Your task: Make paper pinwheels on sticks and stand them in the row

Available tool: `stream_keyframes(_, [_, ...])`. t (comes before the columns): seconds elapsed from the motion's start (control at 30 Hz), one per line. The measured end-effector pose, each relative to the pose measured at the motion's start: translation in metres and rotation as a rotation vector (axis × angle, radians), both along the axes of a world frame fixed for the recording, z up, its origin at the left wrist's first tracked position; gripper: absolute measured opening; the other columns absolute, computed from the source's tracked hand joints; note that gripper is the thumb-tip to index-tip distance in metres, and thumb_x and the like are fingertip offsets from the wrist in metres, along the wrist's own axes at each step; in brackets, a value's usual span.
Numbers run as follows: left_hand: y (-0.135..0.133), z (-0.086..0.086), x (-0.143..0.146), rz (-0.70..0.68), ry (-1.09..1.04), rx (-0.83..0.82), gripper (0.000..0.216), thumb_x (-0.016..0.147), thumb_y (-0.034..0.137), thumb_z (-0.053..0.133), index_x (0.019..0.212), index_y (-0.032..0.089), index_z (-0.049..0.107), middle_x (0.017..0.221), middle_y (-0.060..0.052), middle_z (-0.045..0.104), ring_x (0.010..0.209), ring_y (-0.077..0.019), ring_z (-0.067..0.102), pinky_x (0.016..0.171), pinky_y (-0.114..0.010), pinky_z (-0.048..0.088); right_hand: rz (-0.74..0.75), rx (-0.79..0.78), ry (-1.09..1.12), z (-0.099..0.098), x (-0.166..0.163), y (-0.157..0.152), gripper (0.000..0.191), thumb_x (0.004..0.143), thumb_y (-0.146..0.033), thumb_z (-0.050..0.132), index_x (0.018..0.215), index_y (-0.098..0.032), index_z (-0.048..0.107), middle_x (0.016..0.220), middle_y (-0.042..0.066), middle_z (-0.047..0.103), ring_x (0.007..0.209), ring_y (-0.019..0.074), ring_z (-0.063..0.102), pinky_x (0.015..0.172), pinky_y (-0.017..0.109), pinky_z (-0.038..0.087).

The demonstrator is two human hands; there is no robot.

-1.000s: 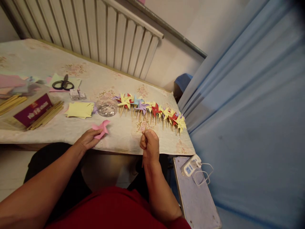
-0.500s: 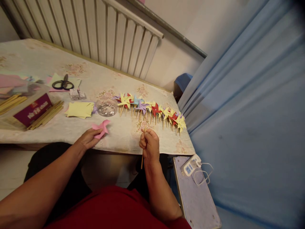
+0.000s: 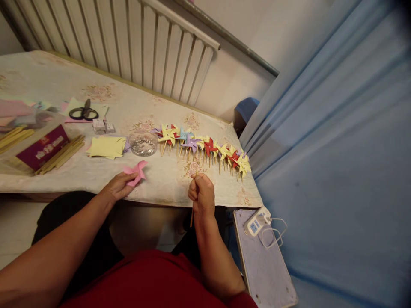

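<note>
My left hand rests at the table's front edge, its fingers pinching a pink paper pinwheel head that lies on the cloth. My right hand is closed in a fist around a thin wooden stick, held upright, with its lower end poking out below the hand. Just beyond the right hand, a row of several finished pinwheels in yellow, red, blue and purple lies on the table.
A clear dish of small pins, yellow paper squares, wooden sticks, a maroon box, scissors and pink paper lie on the floral tablecloth. A stool with a charger stands at right, beside a blue curtain.
The stick's lower end has come into sight below my right fist, and the fist sits slightly lower. My left hand stays on the pink pinwheel head.
</note>
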State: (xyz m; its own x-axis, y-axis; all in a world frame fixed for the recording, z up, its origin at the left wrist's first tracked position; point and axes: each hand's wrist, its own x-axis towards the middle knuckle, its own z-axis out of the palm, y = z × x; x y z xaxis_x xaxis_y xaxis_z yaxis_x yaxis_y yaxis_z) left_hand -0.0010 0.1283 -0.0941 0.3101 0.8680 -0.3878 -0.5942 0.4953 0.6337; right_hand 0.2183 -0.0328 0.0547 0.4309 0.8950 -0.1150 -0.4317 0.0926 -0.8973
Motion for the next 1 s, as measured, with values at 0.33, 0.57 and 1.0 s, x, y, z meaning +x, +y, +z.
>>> stream_keyframes(0.33, [-0.0016, 0.0045, 0.0014, 0.013, 0.015, -0.023, 0.027, 0.07, -0.009, 0.067, 0.086, 0.012, 0.07, 0.083, -0.006, 0.074, 0.067, -0.0133, 0.07, 0.069, -0.02, 0.062, 0.005, -0.015, -0.004, -0.0006, 0.0002, -0.0011, 0.018, 0.073, -0.033, 0.062, 0.082, -0.02, 0.057, 0.049, -0.012, 0.044, 0.033, 0.0022, 0.021, 0.036, 0.018, 0.011])
stream_keyframes(0.57, [-0.0015, 0.0048, 0.0012, 0.005, -0.003, -0.003, 0.03, 0.071, -0.011, 0.063, 0.089, 0.011, 0.07, 0.085, -0.007, 0.074, 0.07, -0.0126, 0.07, 0.07, -0.02, 0.061, 0.002, 0.005, 0.002, -0.0015, -0.0002, -0.0023, 0.018, 0.075, -0.037, 0.062, 0.076, -0.02, 0.054, 0.045, -0.012, 0.041, 0.032, 0.0025, 0.021, 0.035, 0.018, 0.011])
stream_keyframes(1.0, [-0.0003, 0.0001, 0.0, -0.004, 0.02, 0.018, 0.028, 0.068, -0.009, 0.069, 0.087, 0.012, 0.071, 0.084, -0.005, 0.074, 0.068, -0.0129, 0.07, 0.07, -0.02, 0.061, 0.008, -0.018, 0.012, -0.0034, 0.0007, -0.0009, 0.02, 0.07, -0.029, 0.059, 0.086, -0.019, 0.059, 0.048, -0.012, 0.044, 0.034, 0.0026, 0.02, 0.036, 0.018, 0.012])
